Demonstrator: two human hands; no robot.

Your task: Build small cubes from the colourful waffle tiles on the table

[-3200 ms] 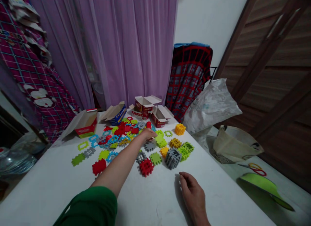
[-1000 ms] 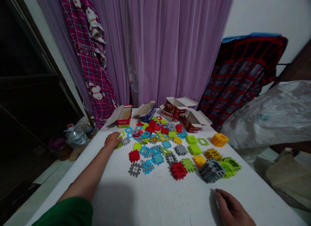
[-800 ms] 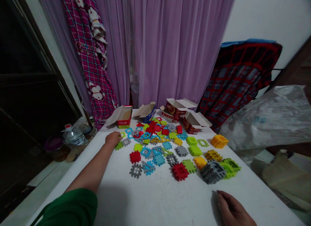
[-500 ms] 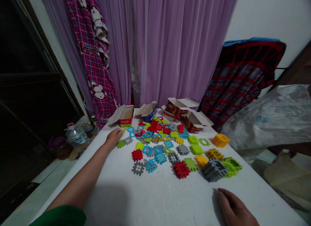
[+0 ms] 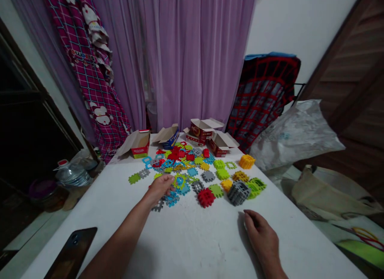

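My left hand (image 5: 161, 187) is over the left part of the scattered toy pieces. Its thumb and fingers pinch a lime green interlocking building piece (image 5: 179, 181) with a cut-out middle. Blue pieces (image 5: 172, 199) and a grey window piece (image 5: 157, 206) lie under and beside this hand, partly covered by it. My right hand (image 5: 261, 235) rests on its side on the table at the right, with fingers loosely curled, thumb apart and nothing seen in it. Nearest to it stands a grey stack of pieces (image 5: 239, 193), with a lime green stack (image 5: 257, 187) behind.
Red pieces (image 5: 206, 197) and a yellow stack (image 5: 247, 162) sit on the white table (image 5: 192, 239). Open cartons line the back: a red-green box (image 5: 141, 147), a blue box (image 5: 171, 139) and brown-red boxes (image 5: 220, 147). A phone (image 5: 72, 251) lies front left.
My left hand has moved right and nearer from the pile's left edge, carrying the lime green piece. The view has turned right, bringing the phone into sight. My right hand stays on the table.
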